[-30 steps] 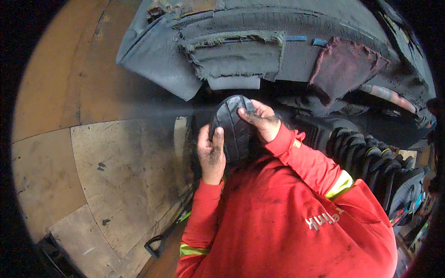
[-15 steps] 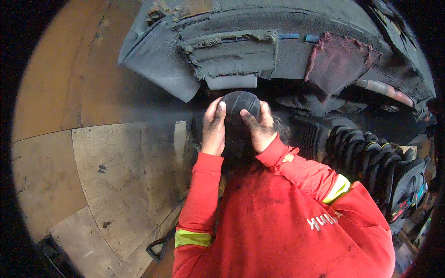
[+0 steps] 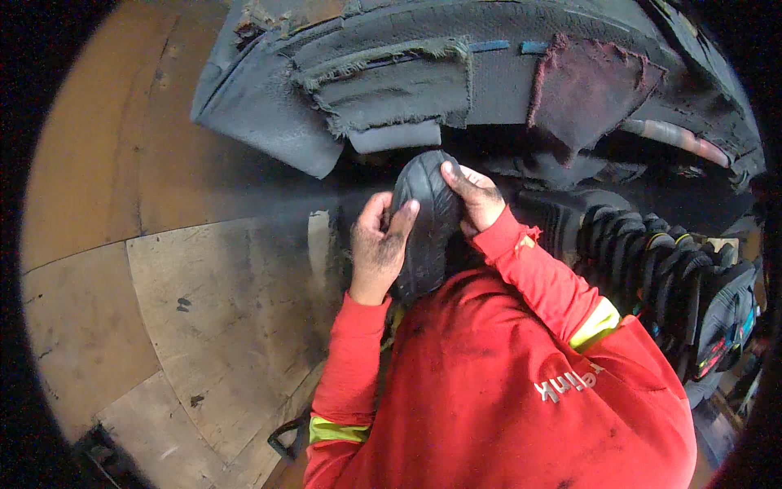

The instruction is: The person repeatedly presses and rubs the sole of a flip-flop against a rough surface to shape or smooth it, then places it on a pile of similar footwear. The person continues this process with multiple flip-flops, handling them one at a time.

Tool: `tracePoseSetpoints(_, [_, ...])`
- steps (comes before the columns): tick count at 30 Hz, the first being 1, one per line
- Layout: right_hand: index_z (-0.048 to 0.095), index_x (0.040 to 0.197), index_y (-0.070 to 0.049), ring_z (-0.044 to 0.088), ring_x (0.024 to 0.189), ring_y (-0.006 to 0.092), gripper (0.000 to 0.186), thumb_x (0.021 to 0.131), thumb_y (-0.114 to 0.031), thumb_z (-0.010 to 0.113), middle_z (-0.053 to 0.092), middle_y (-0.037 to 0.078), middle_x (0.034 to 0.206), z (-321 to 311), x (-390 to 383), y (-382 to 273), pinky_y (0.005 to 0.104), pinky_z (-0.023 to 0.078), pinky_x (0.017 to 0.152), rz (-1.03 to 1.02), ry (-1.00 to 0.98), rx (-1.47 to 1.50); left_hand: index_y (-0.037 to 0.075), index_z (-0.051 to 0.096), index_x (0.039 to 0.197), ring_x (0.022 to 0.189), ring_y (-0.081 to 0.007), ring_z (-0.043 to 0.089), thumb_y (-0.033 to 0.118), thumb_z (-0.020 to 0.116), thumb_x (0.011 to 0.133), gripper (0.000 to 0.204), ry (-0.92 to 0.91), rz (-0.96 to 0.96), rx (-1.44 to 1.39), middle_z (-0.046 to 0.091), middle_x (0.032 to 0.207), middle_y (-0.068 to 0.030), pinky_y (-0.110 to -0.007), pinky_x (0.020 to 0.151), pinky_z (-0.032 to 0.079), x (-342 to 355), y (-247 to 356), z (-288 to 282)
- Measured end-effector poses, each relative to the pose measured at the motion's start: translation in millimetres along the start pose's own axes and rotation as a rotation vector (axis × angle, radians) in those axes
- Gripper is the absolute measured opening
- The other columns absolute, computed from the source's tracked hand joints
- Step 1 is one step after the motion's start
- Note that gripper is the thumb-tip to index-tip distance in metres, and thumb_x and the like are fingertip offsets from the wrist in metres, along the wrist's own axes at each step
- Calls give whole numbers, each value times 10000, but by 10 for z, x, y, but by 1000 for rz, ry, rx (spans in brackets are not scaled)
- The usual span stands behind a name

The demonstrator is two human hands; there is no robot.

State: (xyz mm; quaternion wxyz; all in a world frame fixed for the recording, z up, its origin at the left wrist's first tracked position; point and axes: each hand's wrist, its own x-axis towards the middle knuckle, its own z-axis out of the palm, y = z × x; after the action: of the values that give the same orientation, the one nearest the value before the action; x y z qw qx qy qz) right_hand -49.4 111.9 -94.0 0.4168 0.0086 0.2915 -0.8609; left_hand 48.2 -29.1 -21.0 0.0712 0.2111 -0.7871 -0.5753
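A black tyre (image 3: pixel 423 220) with curved tread grooves stands upright in front of my chest, seen along its tread and tilted slightly. On its left side my left hand (image 3: pixel 381 240) grips it, thumb pressed on the tread and fingers curled behind the sidewall. My right hand (image 3: pixel 478 196) holds the upper right edge, its thumb lying over the top of the tread. Dark dust covers both hands. The tyre's far side and lower part are hidden.
Above the tyre hangs a dusty dark cover with a ragged grey cloth (image 3: pixel 391 90) and a reddish cloth (image 3: pixel 593 94). Several black tyres (image 3: pixel 652 253) stand in a row at the right. Stained boards (image 3: pixel 220 318) cover the floor at the left, with a dark handle (image 3: pixel 285 440) near my left elbow.
The tyre has turned and tipped, so more of its tread shows. My right hand has shifted right and up on it; my left hand sits slightly lower.
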Motion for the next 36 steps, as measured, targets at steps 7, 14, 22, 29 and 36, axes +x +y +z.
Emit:
tracePoseSetpoints(7, [663, 1145, -1, 686, 958, 196, 303, 959, -241, 662, 717, 95, 1057, 69, 156, -90, 359, 536, 874, 118, 72, 64, 31, 652, 1100, 935, -267, 617, 242, 646, 956, 256, 46, 33, 340, 643, 979, -120, -340, 852, 470, 20, 80, 32])
tracePoseSetpoints(14, [679, 1116, -12, 608, 1060, 130, 278, 888, -152, 754, 703, 62, 1044, -294, 175, -79, 303, 448, 970, 150, -115, -564, 46, 569, 1300, 1117, -132, 547, 393, 657, 956, 496, -214, -369, -798, 612, 1228, -22, -296, 985, 419, -174, -241, 207])
tracePoseSetpoints(22, [316, 1535, -77, 270, 1473, 376, 1114, 641, -362, 917, 315, 253, 1561, -31, -494, 30, 424, 322, 1158, -577, -57, -1312, -23, 673, 914, 692, -140, 567, 319, 615, 933, 347, -31, -55, -45, 649, 726, -71, -356, 655, 462, 362, -7, 324])
tracePoseSetpoints(29, [188, 1555, -18, 266, 1461, 406, 1207, 647, -357, 908, 221, 290, 1579, 35, -433, 77, 412, 352, 1144, -331, -61, -1417, -34, 664, 896, 665, -234, 636, 226, 603, 894, 267, 44, -66, 79, 675, 732, -156, -374, 638, 475, 391, 147, 383])
tracePoseSetpoints(36, [192, 1548, 2, 301, 1449, 396, 1184, 656, -291, 913, 197, 296, 1586, -51, -391, 130, 384, 347, 1144, -392, -133, -1433, -18, 670, 935, 725, -295, 670, 239, 641, 897, 262, 106, -110, 185, 690, 790, -175, -396, 676, 494, 294, 279, 371])
